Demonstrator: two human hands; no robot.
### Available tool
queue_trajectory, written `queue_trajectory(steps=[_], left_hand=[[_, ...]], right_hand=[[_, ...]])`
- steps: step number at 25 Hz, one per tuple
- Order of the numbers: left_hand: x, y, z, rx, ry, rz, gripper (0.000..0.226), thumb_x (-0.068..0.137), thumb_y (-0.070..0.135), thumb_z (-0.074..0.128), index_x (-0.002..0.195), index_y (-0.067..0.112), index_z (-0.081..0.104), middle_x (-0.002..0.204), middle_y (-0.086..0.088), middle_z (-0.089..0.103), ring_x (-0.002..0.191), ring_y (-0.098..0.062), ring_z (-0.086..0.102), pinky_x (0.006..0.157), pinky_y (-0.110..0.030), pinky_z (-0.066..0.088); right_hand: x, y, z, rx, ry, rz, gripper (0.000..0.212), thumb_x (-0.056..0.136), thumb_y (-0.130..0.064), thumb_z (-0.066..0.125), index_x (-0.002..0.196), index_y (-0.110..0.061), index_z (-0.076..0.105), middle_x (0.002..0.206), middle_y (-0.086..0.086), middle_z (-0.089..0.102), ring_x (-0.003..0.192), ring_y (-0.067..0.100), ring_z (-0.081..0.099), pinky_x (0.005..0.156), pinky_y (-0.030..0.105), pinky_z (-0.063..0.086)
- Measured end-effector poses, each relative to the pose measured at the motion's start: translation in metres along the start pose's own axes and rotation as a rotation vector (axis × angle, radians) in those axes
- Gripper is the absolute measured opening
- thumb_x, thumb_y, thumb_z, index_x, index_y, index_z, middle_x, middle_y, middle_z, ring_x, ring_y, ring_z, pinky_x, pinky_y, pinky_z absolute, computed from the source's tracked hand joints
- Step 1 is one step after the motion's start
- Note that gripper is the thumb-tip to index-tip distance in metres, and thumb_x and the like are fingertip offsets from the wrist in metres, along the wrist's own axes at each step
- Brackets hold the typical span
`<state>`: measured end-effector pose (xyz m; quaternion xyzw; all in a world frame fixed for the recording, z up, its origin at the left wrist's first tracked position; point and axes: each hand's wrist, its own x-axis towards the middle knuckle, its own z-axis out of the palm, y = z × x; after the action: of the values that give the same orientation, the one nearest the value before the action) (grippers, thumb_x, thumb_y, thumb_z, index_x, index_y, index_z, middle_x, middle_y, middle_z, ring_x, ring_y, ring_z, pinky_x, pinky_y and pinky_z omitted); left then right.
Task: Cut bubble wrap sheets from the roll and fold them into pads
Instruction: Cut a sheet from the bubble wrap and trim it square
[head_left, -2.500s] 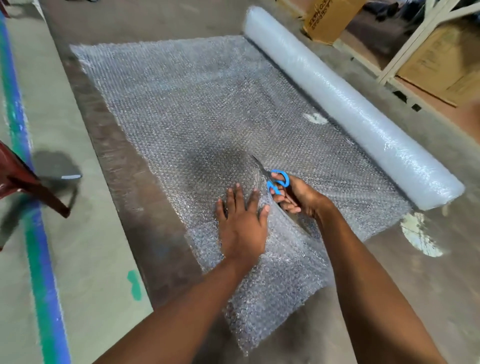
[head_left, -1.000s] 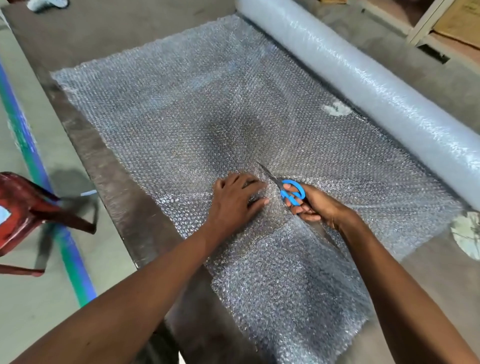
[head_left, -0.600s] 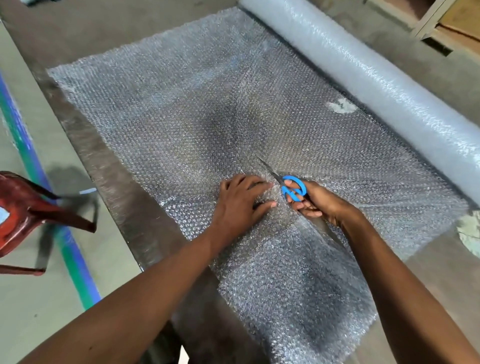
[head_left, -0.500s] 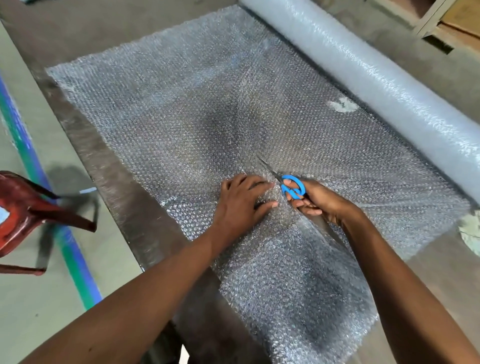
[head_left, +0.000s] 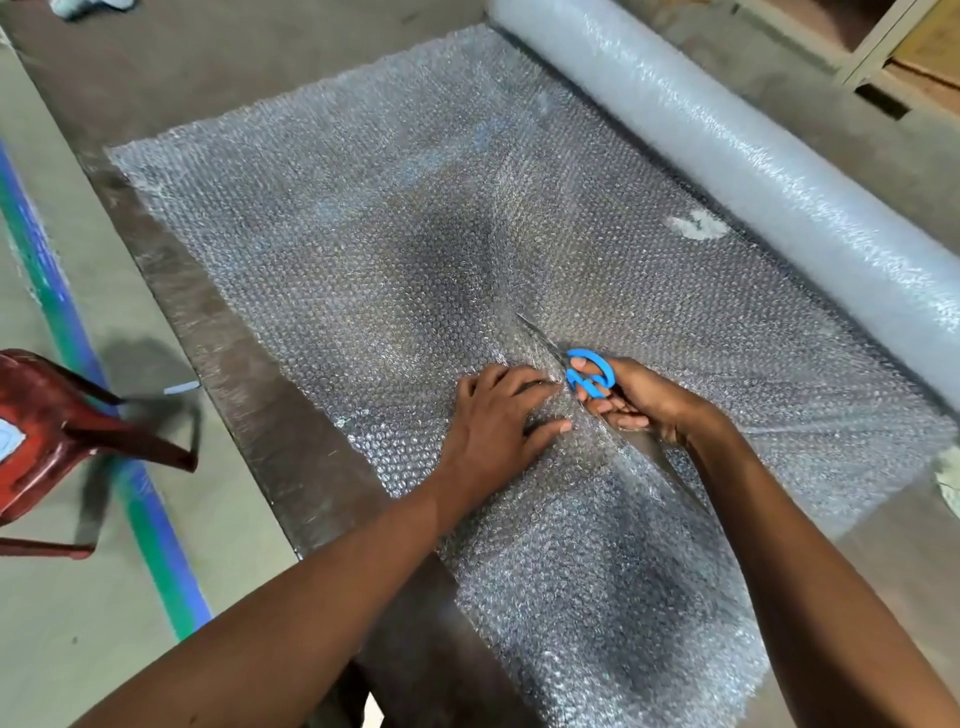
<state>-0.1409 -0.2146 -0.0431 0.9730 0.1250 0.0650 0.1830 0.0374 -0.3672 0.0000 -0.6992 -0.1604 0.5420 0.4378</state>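
Note:
A wide sheet of bubble wrap (head_left: 395, 218) lies unrolled on the floor, still joined to its roll (head_left: 737, 156) along the right. My right hand (head_left: 644, 402) grips blue-handled scissors (head_left: 589, 371), whose blades point away from me into the sheet. A cut runs from the near edge up to the scissors. My left hand (head_left: 496, 415) presses on the wrap just left of the cut, fingers partly bent, beside the scissor handles. The near part of the sheet (head_left: 597, 597) is rumpled.
A red plastic chair (head_left: 57, 441) stands at the left edge beside a blue and green floor stripe (head_left: 150, 519). A dark floor strip (head_left: 249, 374) borders the sheet's left side. A shelf frame with cardboard boxes (head_left: 904, 47) is at the top right.
The scissors and both hands have advanced farther into the sheet, lengthening the cut. My left hand went from lying flat to fingers bent on the wrap. The view shifted closer.

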Motion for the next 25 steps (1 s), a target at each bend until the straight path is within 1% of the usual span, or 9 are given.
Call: queue_trajectory(steps=[8, 12, 14, 16, 18, 20, 21, 23, 25], left_hand=[[0.0, 0.0, -0.002, -0.024, -0.018, -0.003, 0.055, 0.101, 0.075, 0.04, 0.145, 0.044, 0.053, 0.145, 0.02, 0.05, 0.133, -0.01, 0.038, 0.104, -0.04, 0.031], [0.003, -0.004, 0.0, -0.087, -0.029, -0.017, 0.052, 0.101, 0.072, 0.044, 0.142, 0.042, 0.057, 0.142, 0.021, 0.052, 0.133, -0.011, 0.039, 0.107, -0.045, 0.034], [0.002, -0.005, -0.002, -0.197, -0.019, -0.02, 0.047, 0.103, 0.065, 0.047, 0.141, 0.041, 0.059, 0.142, 0.02, 0.053, 0.132, -0.011, 0.039, 0.107, -0.048, 0.035], [0.002, -0.011, -0.007, -0.311, 0.028, -0.025, 0.043, 0.105, 0.053, 0.052, 0.145, 0.036, 0.056, 0.146, 0.012, 0.05, 0.135, -0.012, 0.039, 0.112, -0.05, 0.037], [0.005, -0.024, -0.018, -0.287, 0.06, -0.055, 0.055, 0.105, 0.046, 0.057, 0.155, 0.028, 0.045, 0.16, 0.003, 0.038, 0.147, -0.016, 0.033, 0.127, -0.049, 0.027], [0.015, -0.045, -0.031, -0.15, -0.007, -0.065, 0.076, 0.102, 0.057, 0.056, 0.165, 0.028, 0.025, 0.173, 0.0, 0.016, 0.158, -0.018, 0.016, 0.128, -0.043, 0.004], [0.021, -0.056, -0.036, -0.072, -0.066, -0.032, 0.083, 0.1, 0.067, 0.05, 0.167, 0.031, 0.017, 0.176, 0.001, 0.008, 0.16, -0.018, 0.01, 0.126, -0.044, -0.001], [0.031, -0.072, -0.038, 0.045, -0.162, 0.068, 0.088, 0.098, 0.082, 0.033, 0.167, 0.033, 0.012, 0.176, 0.001, 0.005, 0.162, -0.02, 0.006, 0.128, -0.05, -0.002], [0.031, -0.079, -0.036, 0.085, -0.207, 0.117, 0.091, 0.096, 0.088, 0.021, 0.167, 0.033, 0.011, 0.176, 0.0, 0.005, 0.162, -0.021, 0.007, 0.129, -0.057, 0.003]], right_hand=[[0.013, -0.015, 0.006, -0.018, -0.002, 0.02, 0.05, 0.094, -0.064, 0.06, 0.093, -0.015, 0.07, 0.064, -0.002, 0.049, 0.041, 0.009, 0.027, 0.033, 0.022, 0.019], [0.019, -0.021, 0.01, -0.035, 0.002, 0.013, 0.048, 0.102, -0.059, 0.055, 0.099, -0.013, 0.067, 0.065, -0.002, 0.05, 0.042, 0.009, 0.027, 0.034, 0.022, 0.019], [0.022, -0.024, 0.011, -0.026, 0.017, 0.022, 0.05, 0.104, -0.058, 0.052, 0.098, -0.011, 0.067, 0.064, -0.002, 0.049, 0.041, 0.009, 0.027, 0.033, 0.022, 0.02], [0.026, -0.027, 0.01, -0.035, 0.032, 0.021, 0.049, 0.106, -0.055, 0.052, 0.097, -0.009, 0.068, 0.063, -0.001, 0.049, 0.039, 0.009, 0.028, 0.033, 0.022, 0.021], [0.031, -0.027, 0.008, -0.043, 0.013, 0.035, 0.048, 0.108, -0.052, 0.05, 0.095, -0.009, 0.068, 0.064, 0.001, 0.049, 0.038, 0.009, 0.029, 0.031, 0.022, 0.022], [0.035, -0.026, 0.007, -0.01, -0.012, 0.063, 0.049, 0.108, -0.053, 0.05, 0.093, -0.01, 0.068, 0.065, 0.002, 0.047, 0.039, 0.01, 0.028, 0.031, 0.021, 0.023], [0.036, -0.026, 0.007, 0.016, -0.018, 0.071, 0.05, 0.107, -0.055, 0.05, 0.092, -0.011, 0.068, 0.067, 0.002, 0.047, 0.04, 0.01, 0.028, 0.031, 0.021, 0.023], [0.037, -0.028, 0.009, 0.037, -0.013, 0.066, 0.05, 0.107, -0.056, 0.05, 0.092, -0.012, 0.067, 0.067, 0.002, 0.047, 0.042, 0.01, 0.027, 0.031, 0.021, 0.023], [0.038, -0.03, 0.014, 0.023, 0.004, 0.044, 0.048, 0.108, -0.055, 0.05, 0.094, -0.012, 0.067, 0.065, -0.001, 0.047, 0.042, 0.01, 0.027, 0.032, 0.021, 0.022]])
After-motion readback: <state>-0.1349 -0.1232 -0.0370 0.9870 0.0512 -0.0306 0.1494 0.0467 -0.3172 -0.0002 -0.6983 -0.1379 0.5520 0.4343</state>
